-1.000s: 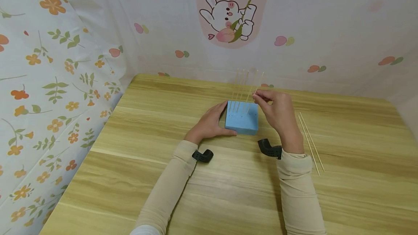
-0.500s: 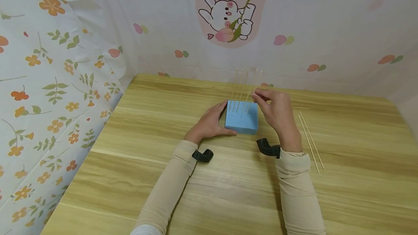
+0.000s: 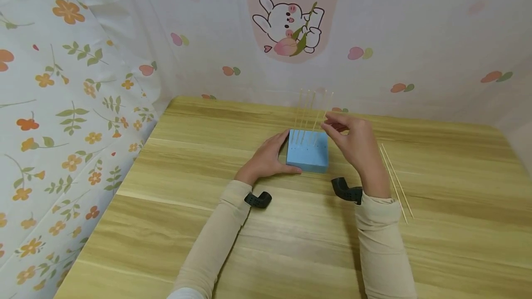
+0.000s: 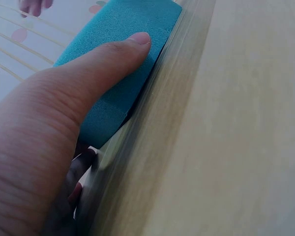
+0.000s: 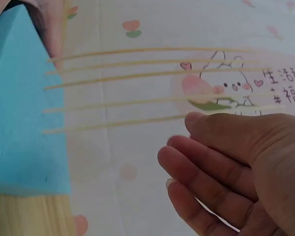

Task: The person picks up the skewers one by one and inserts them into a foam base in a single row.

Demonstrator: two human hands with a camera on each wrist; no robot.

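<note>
The far-centre blue block (image 3: 305, 157) is gripped by the left hand (image 3: 268, 156), the fifth stick (image 5: 113, 124) seems planted beside the right hand (image 3: 353, 140), fingers parted and apparently empty, and a loose stick (image 3: 397, 181) at right is likely wanted.

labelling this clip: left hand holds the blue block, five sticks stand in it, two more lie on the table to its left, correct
No, the two loose sticks lie right of the blue block, as the head view shows; the rest holds.
</note>
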